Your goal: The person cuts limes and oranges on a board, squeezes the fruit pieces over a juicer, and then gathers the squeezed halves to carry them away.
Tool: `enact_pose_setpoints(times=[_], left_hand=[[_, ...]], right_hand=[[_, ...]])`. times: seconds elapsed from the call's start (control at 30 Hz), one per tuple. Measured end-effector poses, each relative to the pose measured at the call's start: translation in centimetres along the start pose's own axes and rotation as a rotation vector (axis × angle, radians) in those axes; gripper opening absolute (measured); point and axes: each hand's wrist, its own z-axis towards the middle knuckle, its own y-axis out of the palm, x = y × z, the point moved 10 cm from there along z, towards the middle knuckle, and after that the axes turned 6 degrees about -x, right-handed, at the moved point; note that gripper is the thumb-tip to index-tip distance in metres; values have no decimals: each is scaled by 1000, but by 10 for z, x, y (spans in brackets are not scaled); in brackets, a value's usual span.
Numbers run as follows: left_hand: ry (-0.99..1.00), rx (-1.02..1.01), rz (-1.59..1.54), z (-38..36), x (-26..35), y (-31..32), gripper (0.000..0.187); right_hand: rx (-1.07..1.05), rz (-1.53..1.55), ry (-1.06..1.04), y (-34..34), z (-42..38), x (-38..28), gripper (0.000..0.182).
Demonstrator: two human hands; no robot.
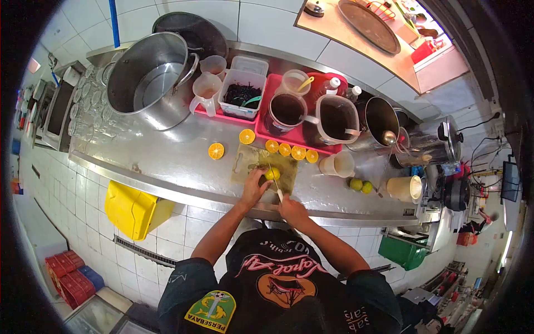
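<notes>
My left hand (253, 188) has its fingers closed on a yellow-green orange (272, 174) lying on the worn cutting board (242, 162). A knife with a pale handle (280, 194) is gripped in my right hand (292, 211), and its blade lies across the orange. Cut orange halves sit face up beyond the board: one (216, 151) to the left, another (247, 136) close to its far corner, and several (285, 149) in a row along the far side.
Behind the board, a red tray (267, 100) carries containers of dark liquid (287, 109). A large steel pot (149, 75) and glasses (92, 103) stand left on the steel counter (172, 153). To the right are a plastic jug (337, 165) and whole green citrus fruits (356, 183).
</notes>
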Motion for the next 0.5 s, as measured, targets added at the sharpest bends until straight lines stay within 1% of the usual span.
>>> enact_pose_setpoints(times=[0.07, 0.13, 0.23, 0.3, 0.33, 0.4, 0.43, 0.5], left_hand=[[-3, -14, -2, 2, -3, -2, 41], [4, -14, 5, 3, 2, 0, 41], [-22, -13, 7, 4, -1, 2, 40], [-27, -11, 8, 3, -1, 1, 40], [-25, -9, 9, 4, -1, 1, 40], [-36, -11, 10, 4, 1, 0, 40], [-45, -20, 12, 4, 1, 0, 40], [-40, -14, 4, 4, 1, 0, 40]], right_hand=[[11, 20, 11, -4, -1, 0, 35], [19, 23, 22, -23, -10, -3, 34], [-60, 51, 22, -28, -34, -1, 34], [-36, 150, -82, -30, -45, 2, 35], [-39, 146, -84, -27, -49, 7, 35], [-130, 658, -2, -15, -52, 21, 44], [-130, 655, -4, -17, -54, 24, 44], [-434, 1047, 296, 11, -72, 32, 49]])
